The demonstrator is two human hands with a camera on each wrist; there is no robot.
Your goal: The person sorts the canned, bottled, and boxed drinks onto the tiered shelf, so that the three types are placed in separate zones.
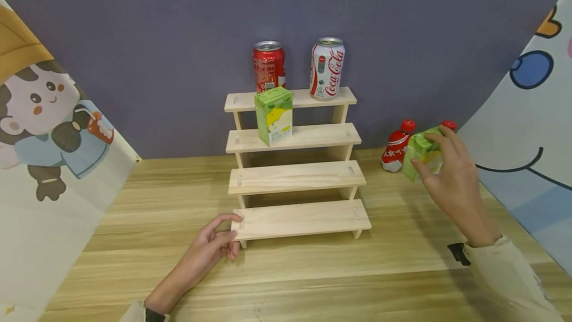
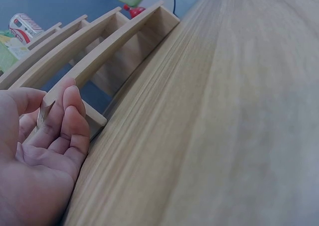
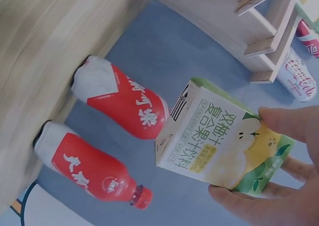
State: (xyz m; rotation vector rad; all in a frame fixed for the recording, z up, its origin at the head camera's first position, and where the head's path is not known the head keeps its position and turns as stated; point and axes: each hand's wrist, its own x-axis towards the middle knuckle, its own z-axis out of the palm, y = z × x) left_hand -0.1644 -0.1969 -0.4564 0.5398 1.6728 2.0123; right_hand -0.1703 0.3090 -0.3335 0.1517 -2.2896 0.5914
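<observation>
Right hand (image 1: 456, 175): grip clamped on green juice carton (image 3: 222, 141), held above bench (image 1: 178, 188) near red bottles (image 3: 94, 169), right of wooden step shelf (image 1: 297, 177). Left hand (image 1: 207, 247): grip pinching lowest tier (image 1: 299, 220), left end.

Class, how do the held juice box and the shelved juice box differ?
The held box is in the right hand; the shelved box stands on a shelf. In the head view, fingers partly cover the held box; the shelved box's front shows fully. Both show green and yellow.
</observation>
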